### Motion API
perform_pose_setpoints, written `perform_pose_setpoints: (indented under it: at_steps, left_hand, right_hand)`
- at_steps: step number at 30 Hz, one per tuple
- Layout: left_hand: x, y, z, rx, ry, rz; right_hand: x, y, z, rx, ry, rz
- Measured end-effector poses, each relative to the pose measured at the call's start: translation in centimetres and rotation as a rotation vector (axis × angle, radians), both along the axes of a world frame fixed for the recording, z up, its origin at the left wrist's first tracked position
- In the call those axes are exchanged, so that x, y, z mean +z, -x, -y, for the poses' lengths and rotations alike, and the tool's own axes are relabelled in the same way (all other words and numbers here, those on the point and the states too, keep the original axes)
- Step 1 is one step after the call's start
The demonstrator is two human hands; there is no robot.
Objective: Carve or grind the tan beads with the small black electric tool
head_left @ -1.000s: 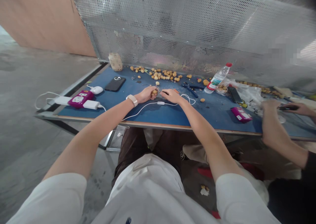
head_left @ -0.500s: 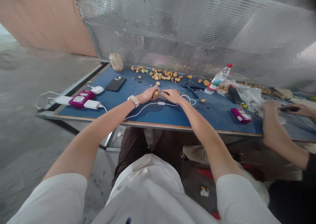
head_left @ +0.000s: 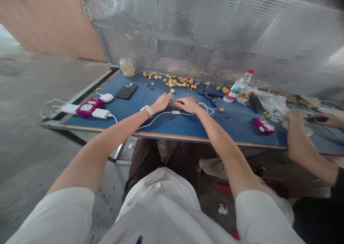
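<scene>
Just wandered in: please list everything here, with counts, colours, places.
Table: one, blue, centre
Mesh panel: one, grey, behind
Board: one, orange, upper left
Round pieces: many, tan, mostly back
Container: one, whitish, back left
Phones: two, black, left and right
Packs: two, purple, left and right
Plug blocks: several, white, by left pack
Cables: several, white, left and centre
Bottle: one, clear, back right
Pliers: count unclear, blue, left of bottle
Bags: count unclear, transparent, right
Co-worker's hands: two, bare, far right
Shirt: one, white, bottom
Wristband: one, white, left wrist
Left hand: one, bare, holding round piece
Right hand: one, bare, gripping something dark
</scene>
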State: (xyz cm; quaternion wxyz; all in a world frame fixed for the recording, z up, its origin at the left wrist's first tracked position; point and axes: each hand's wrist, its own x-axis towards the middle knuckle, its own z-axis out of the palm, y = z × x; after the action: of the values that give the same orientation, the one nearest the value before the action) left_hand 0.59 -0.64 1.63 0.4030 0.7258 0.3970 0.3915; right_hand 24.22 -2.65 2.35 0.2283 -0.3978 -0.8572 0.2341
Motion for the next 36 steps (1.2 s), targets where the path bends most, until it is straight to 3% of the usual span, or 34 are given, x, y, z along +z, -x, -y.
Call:
perform_pose_setpoints:
  at_steps: [13,36]
  left_hand:
    - [0.05,0.16,0.08,-0.079,-0.007,0.002]
    - [0.03,0.11,-0.02,-0.066,0.084,0.007]
  right_hand:
    - [0.0,0.03,-0.03,-0.012,-0.001,0.001]
    - [-0.07,0.46,0.07,-0.022,-0.033,-0.01]
